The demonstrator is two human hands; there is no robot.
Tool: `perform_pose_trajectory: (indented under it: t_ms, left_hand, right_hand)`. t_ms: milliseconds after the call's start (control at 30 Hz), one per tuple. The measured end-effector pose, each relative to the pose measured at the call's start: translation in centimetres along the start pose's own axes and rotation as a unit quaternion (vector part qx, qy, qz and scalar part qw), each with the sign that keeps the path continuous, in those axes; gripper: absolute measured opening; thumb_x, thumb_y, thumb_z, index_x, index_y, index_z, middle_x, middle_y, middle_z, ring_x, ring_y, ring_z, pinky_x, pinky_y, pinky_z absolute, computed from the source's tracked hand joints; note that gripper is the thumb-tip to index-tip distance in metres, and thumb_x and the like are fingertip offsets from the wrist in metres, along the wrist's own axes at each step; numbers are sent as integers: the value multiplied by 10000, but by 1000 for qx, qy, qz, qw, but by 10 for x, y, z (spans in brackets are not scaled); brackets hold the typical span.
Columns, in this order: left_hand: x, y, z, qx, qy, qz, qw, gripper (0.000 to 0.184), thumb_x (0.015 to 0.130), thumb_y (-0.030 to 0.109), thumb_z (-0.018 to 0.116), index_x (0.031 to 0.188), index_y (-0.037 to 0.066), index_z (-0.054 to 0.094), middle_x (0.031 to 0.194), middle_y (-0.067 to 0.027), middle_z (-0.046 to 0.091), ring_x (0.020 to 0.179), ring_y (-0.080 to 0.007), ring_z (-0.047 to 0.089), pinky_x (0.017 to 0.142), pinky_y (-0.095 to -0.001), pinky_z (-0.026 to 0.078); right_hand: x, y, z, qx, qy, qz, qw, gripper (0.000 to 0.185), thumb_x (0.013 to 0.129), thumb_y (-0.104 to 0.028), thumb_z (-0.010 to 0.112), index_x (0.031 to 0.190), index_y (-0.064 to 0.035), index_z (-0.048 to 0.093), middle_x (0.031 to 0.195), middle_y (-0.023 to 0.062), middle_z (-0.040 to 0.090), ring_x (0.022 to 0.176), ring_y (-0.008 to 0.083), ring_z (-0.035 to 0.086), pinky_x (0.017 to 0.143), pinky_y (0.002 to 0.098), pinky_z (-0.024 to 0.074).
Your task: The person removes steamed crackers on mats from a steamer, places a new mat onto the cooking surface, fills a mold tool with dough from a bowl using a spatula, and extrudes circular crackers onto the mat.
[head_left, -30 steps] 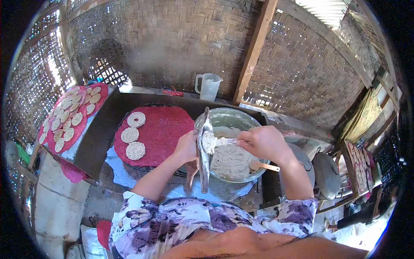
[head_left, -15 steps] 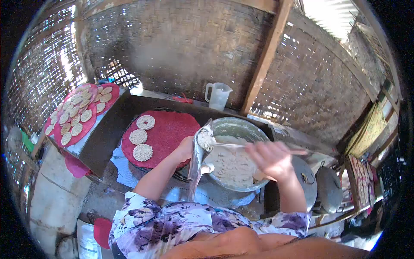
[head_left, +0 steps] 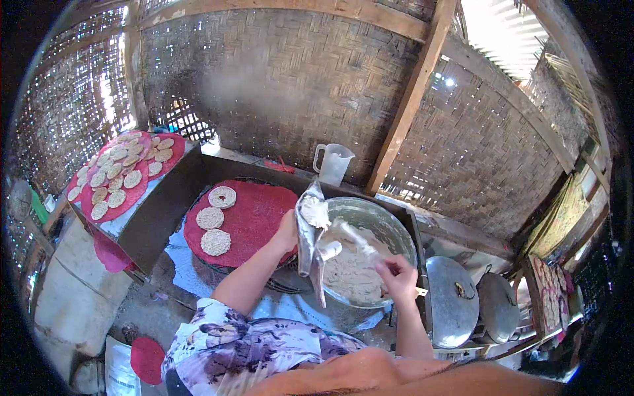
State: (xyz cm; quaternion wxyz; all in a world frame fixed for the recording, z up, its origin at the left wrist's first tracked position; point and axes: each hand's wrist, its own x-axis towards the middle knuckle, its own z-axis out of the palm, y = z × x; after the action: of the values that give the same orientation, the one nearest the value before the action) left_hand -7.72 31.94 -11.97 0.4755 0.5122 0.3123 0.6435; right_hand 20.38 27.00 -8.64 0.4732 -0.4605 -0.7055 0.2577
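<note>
My left hand (head_left: 288, 231) grips a floppy piping bag (head_left: 309, 247), its mouth open at the top. Pale dough (head_left: 314, 212) fills that mouth, and a short white tube shape (head_left: 330, 250) sticks out at the bag's side. My right hand (head_left: 398, 276) is closed around a dough-smeared spatula (head_left: 360, 239) above a large metal basin (head_left: 404, 232). Thick pale batter (head_left: 353, 277) lies in the basin. Left of the bag, a round red mat (head_left: 264, 211) carries three coiled dough rounds (head_left: 215, 243), the farthest one with a hole in its centre.
A clear plastic jug (head_left: 335, 165) stands behind the basin. Two metal lids (head_left: 453, 300) are at the right. More red mats with several dough rounds (head_left: 115, 181) rest on the raised left ledge. A woven wall (head_left: 277, 86) and wooden post (head_left: 413, 99) close off the back.
My right hand has pulled the spatula back from the bag's mouth and lowered it over the basin. My left hand still holds the bag in about the same place.
</note>
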Motion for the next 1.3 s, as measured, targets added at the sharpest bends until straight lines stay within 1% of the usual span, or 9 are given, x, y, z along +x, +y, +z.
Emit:
perform_pose_trajectory:
  t_ms: [67,267,500,600,800,967,1167,1233,1300]
  left_hand:
    - [-5,4,10,275,3,103,956,377,699,204,658,1032,56,560,932,-88,629,866,-174,599,745,-334,467]
    - [12,-46,7,172,-6,49,984,305,684,136,653,973,57,593,893,-112,633,826,-202,602,732,-330,463]
    - [15,-54,-6,-53,-13,-34,998,264,775,106,563,1023,18,581,944,-78,615,842,-158,579,767,-312,456]
    - [-13,-2,35,392,-71,70,914,279,791,17,498,1063,32,555,1008,-104,596,905,-170,564,799,-316,437]
    - [12,-96,-14,-100,26,-110,988,220,766,104,537,945,-9,596,905,-93,615,806,-169,577,686,-353,469]
    - [19,-50,3,-214,-48,-108,970,259,852,173,452,1044,26,543,885,-76,590,790,-157,569,700,-320,491]
    - [4,-67,-2,23,-57,-46,997,248,826,105,490,1055,27,539,927,-58,590,793,-129,558,702,-287,469]
    - [17,-70,-23,-63,-65,-100,991,260,811,99,515,1063,37,535,934,-49,584,794,-121,553,687,-277,468]
    - [-7,-10,-1,77,-23,44,996,291,853,175,456,1115,54,500,978,-47,572,798,-121,563,635,-251,479]
  right_hand:
    - [11,-17,2,-57,66,-52,995,213,682,-180,728,786,-13,645,704,86,638,576,143,601,563,256,477]
    - [13,-34,29,-186,127,-321,920,134,663,-115,717,708,-54,607,645,94,609,554,213,602,525,293,481]
    - [6,-15,27,31,19,-62,997,237,697,-231,728,791,-30,645,703,103,638,580,127,597,558,257,475]
    - [25,-23,29,-145,110,-109,977,223,713,-246,709,779,-43,644,680,92,627,602,183,610,570,279,486]
    - [-16,-27,24,-154,21,-227,961,164,744,-126,675,813,9,614,664,101,618,587,120,597,548,222,468]
    - [-4,-5,6,6,-10,-42,999,234,701,-220,720,777,-16,634,665,115,619,603,153,608,568,258,476]
    - [6,-5,12,-84,39,-176,980,177,710,-168,710,788,-26,640,659,86,619,543,125,555,515,247,437]
    - [-9,-15,5,-65,-46,-73,994,181,709,-163,712,787,-17,639,655,62,616,545,90,529,504,228,417]
    - [-20,-24,-7,-33,-115,-26,993,187,712,-161,712,785,-5,640,642,23,608,558,43,495,493,206,392]
